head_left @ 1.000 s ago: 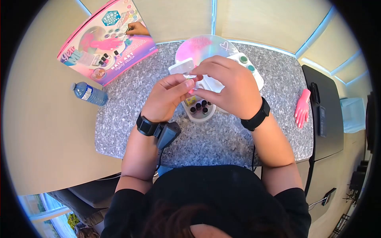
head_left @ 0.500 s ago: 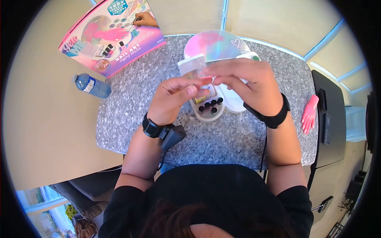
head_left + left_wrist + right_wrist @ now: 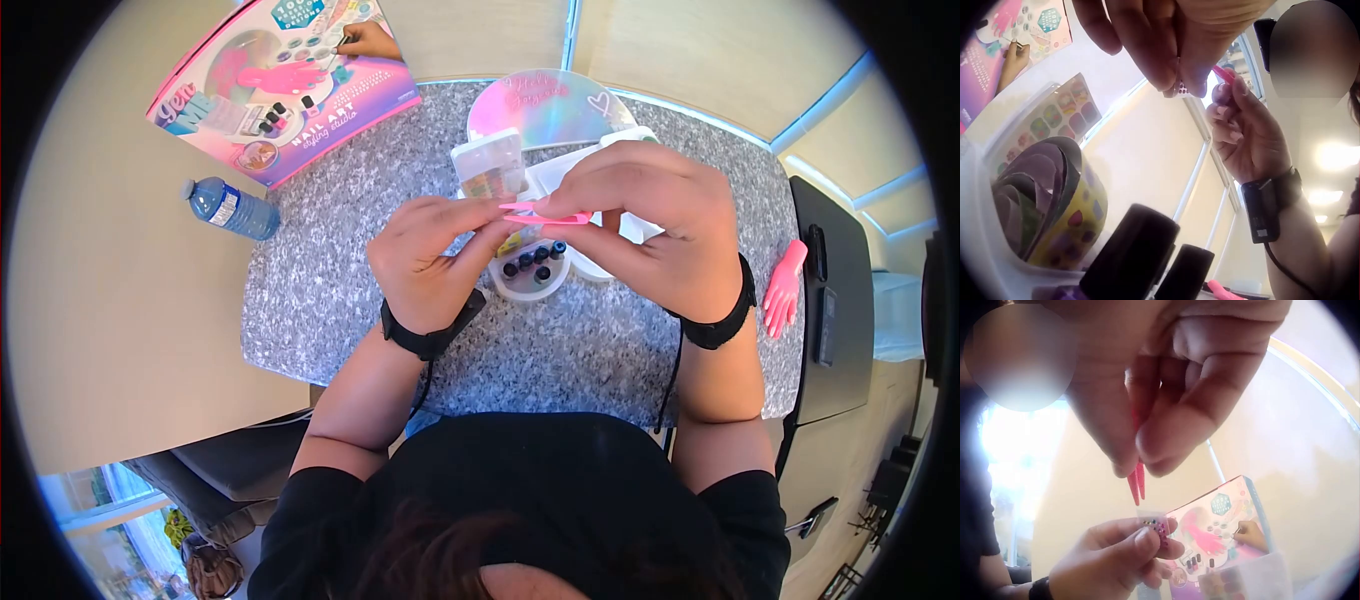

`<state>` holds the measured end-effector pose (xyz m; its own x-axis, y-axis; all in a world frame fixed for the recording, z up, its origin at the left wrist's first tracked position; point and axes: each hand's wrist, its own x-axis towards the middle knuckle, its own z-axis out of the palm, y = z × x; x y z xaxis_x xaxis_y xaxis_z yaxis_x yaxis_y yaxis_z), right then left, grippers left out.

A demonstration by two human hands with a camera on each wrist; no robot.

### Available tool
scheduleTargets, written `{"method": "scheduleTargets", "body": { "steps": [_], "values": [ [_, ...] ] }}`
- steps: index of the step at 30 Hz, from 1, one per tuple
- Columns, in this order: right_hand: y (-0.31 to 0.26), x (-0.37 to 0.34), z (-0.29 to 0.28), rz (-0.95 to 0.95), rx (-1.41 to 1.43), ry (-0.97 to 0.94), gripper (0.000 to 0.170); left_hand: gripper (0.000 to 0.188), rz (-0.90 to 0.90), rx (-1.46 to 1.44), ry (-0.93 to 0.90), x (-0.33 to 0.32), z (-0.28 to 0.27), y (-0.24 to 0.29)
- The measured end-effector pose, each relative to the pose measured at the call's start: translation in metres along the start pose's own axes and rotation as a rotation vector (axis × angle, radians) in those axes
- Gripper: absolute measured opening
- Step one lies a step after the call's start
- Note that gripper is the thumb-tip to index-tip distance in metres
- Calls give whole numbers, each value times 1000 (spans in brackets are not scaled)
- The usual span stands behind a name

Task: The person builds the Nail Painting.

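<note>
Pink tweezers [image 3: 548, 216] are pinched between the thumb and fingers of my right hand [image 3: 660, 225]. Their two tips point toward my left hand [image 3: 425, 250], slightly parted in the right wrist view. Between its thumb and fingers, my left hand pinches a small clear packet [image 3: 1157, 530] dotted with tiny coloured gems. In the right wrist view the tweezers' tips hang just above that packet. Below both hands, a white tray [image 3: 528, 297] holds several black-capped nail polish bottles [image 3: 535, 262]. Curled sticker sheets [image 3: 1088, 215] stand beside the bottles in the left wrist view.
A nail art box [image 3: 290, 90] stands at the back left, with a water bottle [image 3: 232, 208] near it. Behind the tray rises a shiny rounded panel [image 3: 550, 105]. A pink model hand [image 3: 784, 288] lies at the grey tabletop's [image 3: 340, 290] right edge.
My hands have shifted apart from their earlier close overlap, the right one to the right. The pink tweezers now show plainly in it. My left wrist has turned.
</note>
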<state>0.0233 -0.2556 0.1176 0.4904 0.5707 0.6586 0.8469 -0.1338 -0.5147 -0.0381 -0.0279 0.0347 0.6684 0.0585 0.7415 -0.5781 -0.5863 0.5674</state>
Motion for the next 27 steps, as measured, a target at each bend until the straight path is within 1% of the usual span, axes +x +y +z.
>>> {"method": "scheduleTargets", "body": {
  "steps": [2, 5, 6, 8, 10, 14, 17, 27],
  "values": [
    [1, 1, -1, -27, 72, -38, 19, 24, 8, 6, 10, 1, 0, 0],
    [3, 2, -1, -58, 11, -13, 18, 19, -31, 40, 18, 1, 0, -1],
    [4, 1, 0, -58, 11, -15, 18, 19, -21, 55, 24, 1, 0, -1],
    [4, 0, 2, 1, 42, 1, 17, 19, -13, 71, 30, 2, 0, -1],
    [4, 0, 2, 4, 29, -2, 16, 19, 34, 102, 30, 2, 0, -2],
    [3, 0, 3, 26, -7, -5, 15, 18, 41, 113, 29, 3, 0, -1],
    [4, 2, 2, -24, -52, -33, 15, 17, 49, 122, 1, 4, -1, -1],
    [2, 1, 3, -22, -64, -21, 15, 17, 41, 146, -23, 3, -2, 1]
  ]
}}
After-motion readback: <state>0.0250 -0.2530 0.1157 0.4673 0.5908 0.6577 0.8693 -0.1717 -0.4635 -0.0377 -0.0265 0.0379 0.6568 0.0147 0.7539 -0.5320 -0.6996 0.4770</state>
